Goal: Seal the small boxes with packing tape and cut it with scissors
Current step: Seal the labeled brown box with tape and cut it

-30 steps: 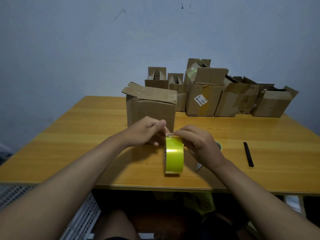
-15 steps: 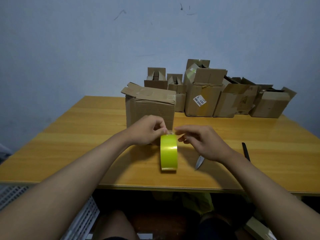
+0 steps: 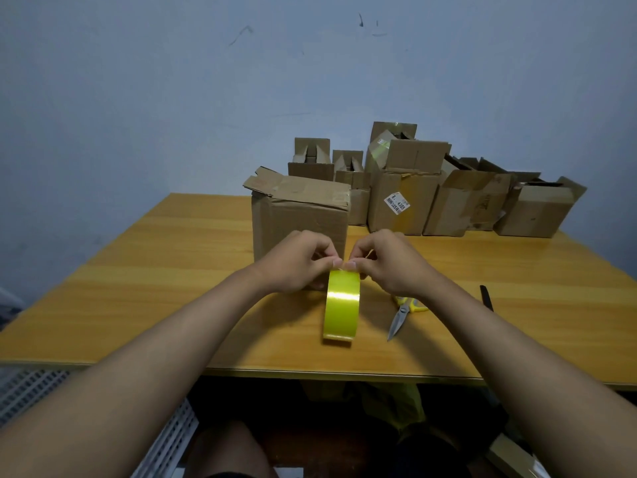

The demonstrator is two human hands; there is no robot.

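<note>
Standing on wooden table (image 3: 165, 270): tape roll (image 3: 341, 308), boxes (image 3: 448, 198); blue wall (image 3: 138, 98).

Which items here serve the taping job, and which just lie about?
In use: yellow tape roll, both hands pinching at its top; nearest box; scissors; open boxes at back.
Idle: black pen-like object.

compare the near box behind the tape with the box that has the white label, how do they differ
The near box has its top flaps folded down; the labelled box has a flap standing up. The near box stands alone and forward; the labelled box sits in the back row, touching neighbours. Both are plain brown cardboard, upright on the table.
</note>
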